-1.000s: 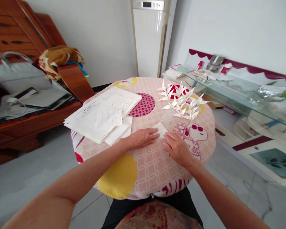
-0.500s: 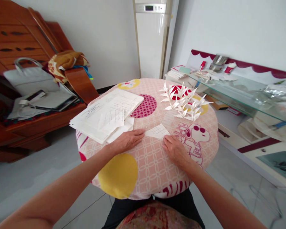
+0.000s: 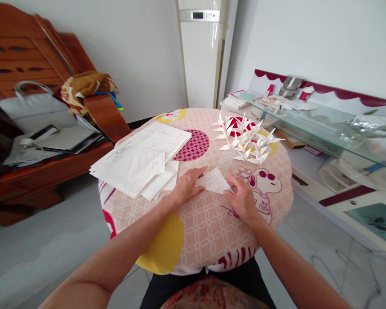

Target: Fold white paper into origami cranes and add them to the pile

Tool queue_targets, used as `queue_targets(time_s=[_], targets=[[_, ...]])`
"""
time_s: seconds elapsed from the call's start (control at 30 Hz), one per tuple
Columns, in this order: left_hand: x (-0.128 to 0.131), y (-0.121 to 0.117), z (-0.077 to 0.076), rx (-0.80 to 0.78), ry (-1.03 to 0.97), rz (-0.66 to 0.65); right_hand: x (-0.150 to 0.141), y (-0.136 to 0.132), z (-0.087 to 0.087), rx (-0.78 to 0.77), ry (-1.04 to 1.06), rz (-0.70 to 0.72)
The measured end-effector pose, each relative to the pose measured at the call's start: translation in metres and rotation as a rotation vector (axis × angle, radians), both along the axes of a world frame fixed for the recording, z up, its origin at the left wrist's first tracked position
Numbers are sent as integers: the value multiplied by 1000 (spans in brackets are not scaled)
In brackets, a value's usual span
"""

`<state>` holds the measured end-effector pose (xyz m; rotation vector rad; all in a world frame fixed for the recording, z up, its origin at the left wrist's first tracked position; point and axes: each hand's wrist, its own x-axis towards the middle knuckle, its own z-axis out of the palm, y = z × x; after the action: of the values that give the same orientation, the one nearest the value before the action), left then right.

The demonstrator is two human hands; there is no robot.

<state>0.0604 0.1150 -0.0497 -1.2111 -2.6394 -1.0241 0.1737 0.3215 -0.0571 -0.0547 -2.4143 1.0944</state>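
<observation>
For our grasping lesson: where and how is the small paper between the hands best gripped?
Probably its right corner, pinched thumb-and-finger from the right: the small paper lies flat, and that corner tapers towards the right hand.

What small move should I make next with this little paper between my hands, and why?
I'd probably lift the right corner of the white paper with your right hand. Its thumb and fingers are at that corner, while your left hand is at the opposite one and could steady it.
</observation>
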Motion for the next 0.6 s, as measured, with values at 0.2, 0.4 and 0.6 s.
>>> queue_targets(time_s=[0.2, 0.4, 0.6], targets=[[4, -5, 14, 24, -247, 12, 3, 1, -1, -260, -117, -35], [-3, -8, 29, 305, -515, -121, 3, 2, 19, -480, -120, 60], [-4, -9, 58, 520, -660, -99, 6, -5, 54, -681, -229, 196]])
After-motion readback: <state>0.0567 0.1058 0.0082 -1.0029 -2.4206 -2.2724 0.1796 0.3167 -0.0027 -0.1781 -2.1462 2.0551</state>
